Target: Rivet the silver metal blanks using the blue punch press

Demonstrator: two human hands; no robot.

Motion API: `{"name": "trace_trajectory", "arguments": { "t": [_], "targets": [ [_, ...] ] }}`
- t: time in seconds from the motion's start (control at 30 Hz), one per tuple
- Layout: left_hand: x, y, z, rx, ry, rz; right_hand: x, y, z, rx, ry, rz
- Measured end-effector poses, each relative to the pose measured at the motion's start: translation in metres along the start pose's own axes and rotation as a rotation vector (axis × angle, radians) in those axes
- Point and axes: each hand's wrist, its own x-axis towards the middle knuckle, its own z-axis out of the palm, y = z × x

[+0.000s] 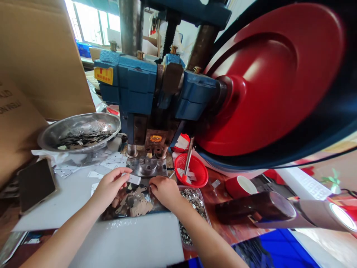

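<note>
My left hand pinches a small flat metal strip and holds it just in front of the die plate of a blue punch press. My right hand is curled knuckles-up at the near edge of the die plate; its fingertips are tucked under, so whatever they hold is hidden. Between and below both hands lies a pile of small stamped metal pieces on a dark tray.
A steel bowl of metal parts stands at the left, with loose white strips beside it. A red basket, a clear tub of tiny parts, a red cup and a big red flywheel sit at the right. Cardboard rises at the left.
</note>
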Motion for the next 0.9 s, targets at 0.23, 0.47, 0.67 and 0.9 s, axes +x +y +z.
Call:
{"name": "trace_trajectory", "arguments": {
  "t": [0.23,0.47,0.67,0.9],
  "targets": [
    [-0.006,-0.011,0.000,0.025,0.094,-0.008,-0.004,0.001,0.005,0.008,0.020,0.030],
    [-0.008,-0.017,0.002,0.010,0.134,-0.028,0.002,0.003,-0.007,0.291,0.288,0.119],
    [-0.009,-0.020,0.007,-0.072,0.119,-0.005,0.037,0.002,-0.019,0.142,0.366,-0.009],
    [-0.008,-0.023,0.009,-0.225,0.067,-0.041,0.044,0.009,-0.020,0.116,0.345,-0.077]
  ]
}}
